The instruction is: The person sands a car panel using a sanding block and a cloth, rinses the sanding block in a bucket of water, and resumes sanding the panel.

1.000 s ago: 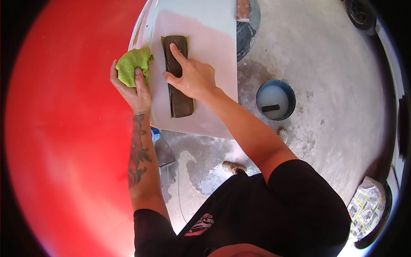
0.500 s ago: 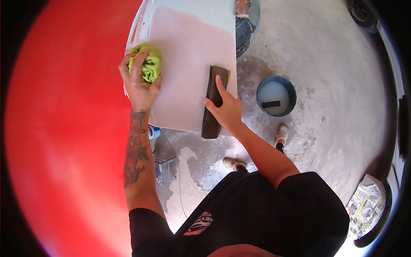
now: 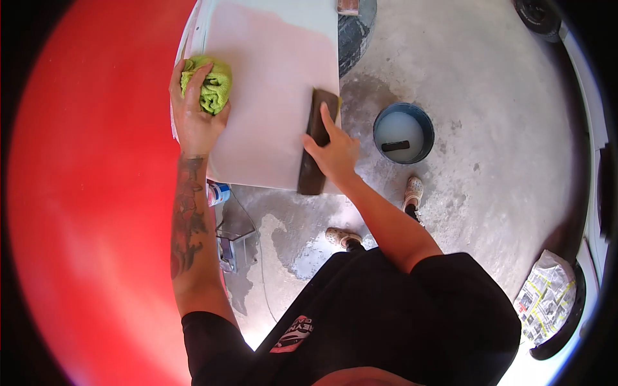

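Head view: work is apparently proceeding on one panel (image 3: 264, 83), its finished and remaining shares being unclear, while the left hand (image 3: 195, 119) is gripping one green cloth (image 3: 217, 87) at left, the right hand (image 3: 336, 154) one long dark block (image 3: 311, 172) over the near-right corner, and one bucket (image 3: 428, 128) is holding one shorter dark block (image 3: 395, 146) at right.

Pale panel (image 3: 270, 109) smooth, matt; red bodywork (image 3: 96, 193) glossy. Green cloth (image 3: 216, 89) nubbly, matt; dark block (image 3: 311, 174) matt, maybe rubber, hard to tell from here. Floor (image 3: 489, 128) rough, patchy concrete; shirt (image 3: 412, 321) matt cloth; newspaper (image 3: 547, 293) crumpled paper.
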{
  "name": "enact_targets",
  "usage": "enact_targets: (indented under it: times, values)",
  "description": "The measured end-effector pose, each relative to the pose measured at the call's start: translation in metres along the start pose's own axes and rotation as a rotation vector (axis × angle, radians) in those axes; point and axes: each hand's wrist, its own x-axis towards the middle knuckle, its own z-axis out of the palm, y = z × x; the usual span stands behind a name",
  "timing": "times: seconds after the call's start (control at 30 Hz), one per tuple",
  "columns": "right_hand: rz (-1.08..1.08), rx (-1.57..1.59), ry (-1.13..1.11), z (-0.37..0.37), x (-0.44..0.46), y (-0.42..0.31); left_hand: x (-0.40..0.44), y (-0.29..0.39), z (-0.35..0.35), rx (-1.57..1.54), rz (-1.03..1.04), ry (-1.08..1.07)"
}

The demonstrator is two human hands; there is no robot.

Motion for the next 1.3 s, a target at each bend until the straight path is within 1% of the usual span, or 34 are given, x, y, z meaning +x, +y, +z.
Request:
enact_targets:
  times: [0.07,0.13,0.23,0.27,0.37,0.4,0.43,0.47,0.53,0.57,0.6,0.63,0.67,0.7,0.73,0.77,0.8,0.87,0.9,0.93,0.97,1.0,1.07,1.13,1.2,1.27,1.3]
  values:
    - [0.116,-0.027,-0.135,-0.01,0.0,-0.002,0.0,0.004,-0.001,0.021,0.015,-0.015]
    - [0.202,-0.106,-0.241,-0.013,0.052,-0.032,-0.002,0.005,-0.001,0.003,-0.01,-0.019]
    - [0.128,-0.035,-0.131,0.004,0.162,-0.081,0.0,0.001,-0.002,-0.009,-0.02,-0.013]
    - [0.089,-0.034,-0.085,0.007,0.181,-0.085,0.0,0.001,0.0,-0.016,-0.019,-0.013]
    - [0.056,-0.041,-0.102,0.005,0.164,-0.065,0.001,0.003,0.0,0.004,0.002,-0.022]
    - [0.099,-0.05,-0.18,-0.011,0.135,-0.059,0.003,0.003,-0.002,-0.011,-0.012,-0.025]
    - [0.151,-0.058,-0.215,-0.011,0.105,-0.039,0.001,0.003,-0.002,-0.028,-0.026,-0.034]
    - [0.146,-0.077,-0.211,-0.011,0.074,-0.018,0.001,0.003,-0.001,-0.045,-0.04,-0.042]
    - [0.077,0.017,-0.134,-0.012,0.06,-0.014,0.004,0.003,-0.001,-0.039,-0.021,-0.038]
    - [0.119,-0.019,-0.184,-0.008,0.066,-0.013,0.002,0.003,-0.002,-0.035,-0.016,-0.041]
    - [0.16,-0.057,-0.232,-0.014,0.08,-0.028,0.001,0.003,-0.003,-0.03,-0.02,-0.047]
    - [0.135,-0.081,-0.181,-0.006,0.104,-0.042,0.002,0.003,-0.002,-0.024,-0.024,-0.048]
    - [0.109,-0.009,-0.14,0.0,0.134,-0.059,0.003,0.001,-0.002,-0.014,-0.03,-0.049]
    - [0.08,-0.009,-0.108,0.002,0.166,-0.081,0.001,0.002,-0.002,-0.013,-0.022,-0.033]
    - [0.025,-0.031,-0.027,0.014,0.194,-0.092,0.002,0.002,-0.002,-0.011,-0.012,-0.027]
    - [0.035,-0.016,-0.083,0.017,0.216,-0.101,0.001,0.003,0.0,-0.012,-0.002,-0.023]
    - [0.056,0.004,-0.175,0.005,0.219,-0.108,-0.001,0.003,0.001,-0.009,0.003,-0.037]
    - [0.021,0.015,-0.075,0.01,0.191,-0.089,0.0,0.0,0.0,-0.001,0.023,-0.03]
    - [0.052,-0.019,-0.138,0.0,0.163,-0.078,0.002,-0.001,0.0,-0.016,0.007,-0.019]
    - [0.086,0.031,-0.197,0.0,0.132,-0.056,0.001,-0.001,0.001,-0.034,-0.011,-0.018]
    - [0.053,0.013,-0.16,-0.005,0.096,-0.04,0.0,-0.002,0.002,-0.052,-0.03,-0.019]
    - [-0.047,0.067,-0.066,0.006,0.069,-0.018,0.002,-0.001,0.002,-0.049,-0.025,-0.023]
    - [0.09,0.02,-0.227,-0.015,0.078,-0.039,0.002,0.003,-0.002,-0.039,-0.02,-0.039]
    - [0.047,-0.03,-0.163,0.004,0.13,-0.074,0.002,0.0,-0.002,-0.049,-0.02,-0.04]
    - [-0.052,-0.028,0.007,0.031,0.196,-0.116,0.001,-0.002,-0.002,-0.055,-0.039,-0.04]
    - [-0.012,0.068,-0.24,-0.005,0.219,-0.154,0.003,0.0,-0.001,-0.071,-0.062,-0.033]
    - [-0.054,0.05,-0.095,0.026,0.214,-0.132,-0.001,0.002,0.001,-0.07,-0.048,-0.044]
